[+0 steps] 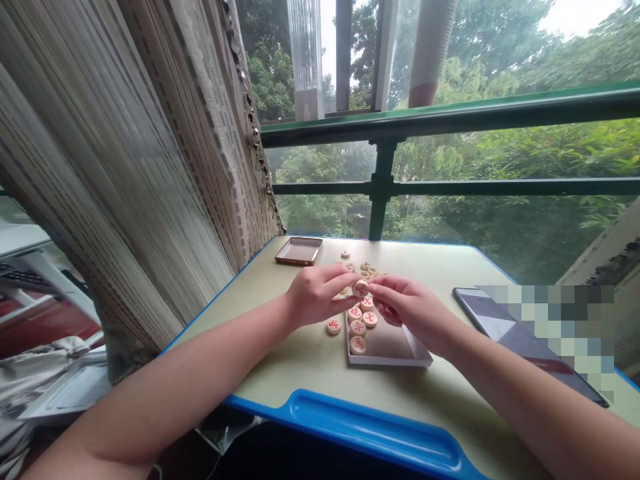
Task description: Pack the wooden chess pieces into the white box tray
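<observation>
Between the fingertips of both hands is a round wooden xiangqi piece (361, 289) with a red character facing me. My left hand (320, 293) grips it from the left with thumb and fingers, while my right hand (403, 303) pinches its right edge. They hold it over a shallow open box (395, 347). Along the box's left side lie several red-marked pieces, among them a bottom one (358, 345). A loose red piece (333, 325) rests on the table left of the box. Beyond my hands more pieces (371, 269) are scattered, partly hidden by my fingers.
A box lid (299, 251) lies at the table's far left, with a single piece (345, 254) to its right. On the right is a large dark tablet (520, 340), partly pixelated. The table (260, 360) has a blue front trough (375, 427). Curtains (165, 133) hang left; green railings (450, 120) stand behind.
</observation>
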### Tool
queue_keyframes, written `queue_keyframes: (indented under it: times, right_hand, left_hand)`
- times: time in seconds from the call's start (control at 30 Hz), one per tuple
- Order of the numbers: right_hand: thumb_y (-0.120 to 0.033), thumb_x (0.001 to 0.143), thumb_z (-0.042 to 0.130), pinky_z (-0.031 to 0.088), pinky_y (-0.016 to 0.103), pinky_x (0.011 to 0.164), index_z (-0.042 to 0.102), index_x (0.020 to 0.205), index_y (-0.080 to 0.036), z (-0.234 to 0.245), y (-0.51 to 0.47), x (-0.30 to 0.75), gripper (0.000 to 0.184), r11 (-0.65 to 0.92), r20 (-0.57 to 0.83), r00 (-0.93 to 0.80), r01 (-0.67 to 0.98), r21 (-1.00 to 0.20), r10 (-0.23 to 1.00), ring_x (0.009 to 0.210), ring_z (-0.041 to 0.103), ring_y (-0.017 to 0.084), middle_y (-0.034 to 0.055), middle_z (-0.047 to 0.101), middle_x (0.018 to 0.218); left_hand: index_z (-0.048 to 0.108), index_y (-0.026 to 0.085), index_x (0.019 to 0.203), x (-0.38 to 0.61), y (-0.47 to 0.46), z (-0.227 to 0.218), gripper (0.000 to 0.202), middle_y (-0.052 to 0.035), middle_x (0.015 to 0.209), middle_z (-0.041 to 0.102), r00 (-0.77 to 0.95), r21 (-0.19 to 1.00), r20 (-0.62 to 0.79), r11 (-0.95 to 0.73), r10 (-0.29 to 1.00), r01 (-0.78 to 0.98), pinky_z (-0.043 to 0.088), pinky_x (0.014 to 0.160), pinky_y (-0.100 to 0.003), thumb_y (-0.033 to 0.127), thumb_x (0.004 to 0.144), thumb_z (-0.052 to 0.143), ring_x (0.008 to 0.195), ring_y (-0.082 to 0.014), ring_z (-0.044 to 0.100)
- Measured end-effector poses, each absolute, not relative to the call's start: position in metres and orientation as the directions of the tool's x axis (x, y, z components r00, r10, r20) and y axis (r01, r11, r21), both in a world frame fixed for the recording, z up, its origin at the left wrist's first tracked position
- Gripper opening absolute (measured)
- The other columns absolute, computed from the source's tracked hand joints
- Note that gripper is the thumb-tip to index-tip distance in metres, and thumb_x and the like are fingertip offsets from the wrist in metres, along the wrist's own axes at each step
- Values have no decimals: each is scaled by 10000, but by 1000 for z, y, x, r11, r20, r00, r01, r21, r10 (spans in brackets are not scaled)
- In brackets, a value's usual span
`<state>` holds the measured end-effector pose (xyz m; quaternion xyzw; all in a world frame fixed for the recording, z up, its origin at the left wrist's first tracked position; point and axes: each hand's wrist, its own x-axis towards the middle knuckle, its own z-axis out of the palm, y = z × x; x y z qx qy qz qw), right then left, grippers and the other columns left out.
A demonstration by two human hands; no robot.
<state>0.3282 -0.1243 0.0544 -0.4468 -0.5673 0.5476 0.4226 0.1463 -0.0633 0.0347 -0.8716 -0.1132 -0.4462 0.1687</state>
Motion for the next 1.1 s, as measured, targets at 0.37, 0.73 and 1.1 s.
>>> queue_keyframes:
  times: [0.37, 0.73, 1.1]
  right_hand:
    - [-431, 716, 597, 244, 207, 439, 543, 742, -156, 49, -120, 333, 282, 19, 4, -194, 79, -997, 981, 447, 337, 54, -60, 414, 511]
    - [-326, 689, 581, 196, 182, 359, 531, 625, -155, 56, -117, 339, 190, -73, -120, -88, 418, -906, 989, 380, 298, 36, -64, 391, 443]
    - [-259, 698, 553, 319, 227, 291, 538, 501, -179, 55, -123, 334, 214, -142, -275, -81, 701, -699, 958, 286, 398, 88, -12, 501, 401]
  left_hand:
    - [605, 156, 987, 148, -67, 36, 204, -56, 821, 673, 568, -180, 823, -933, 31, 311, 538, 609, -201, 215, 792, 588, 705, -116, 643]
    - [601, 172, 1048, 146, -61, 29, 242, -62, 892, 679, 632, -150, 771, -942, 79, 301, 536, 623, -197, 193, 820, 524, 743, -111, 642]
    - [629, 147, 989, 139, -47, 25, 226, -70, 891, 684, 622, -137, 769, -911, 150, 389, 529, 629, -205, 143, 821, 478, 732, -113, 643]
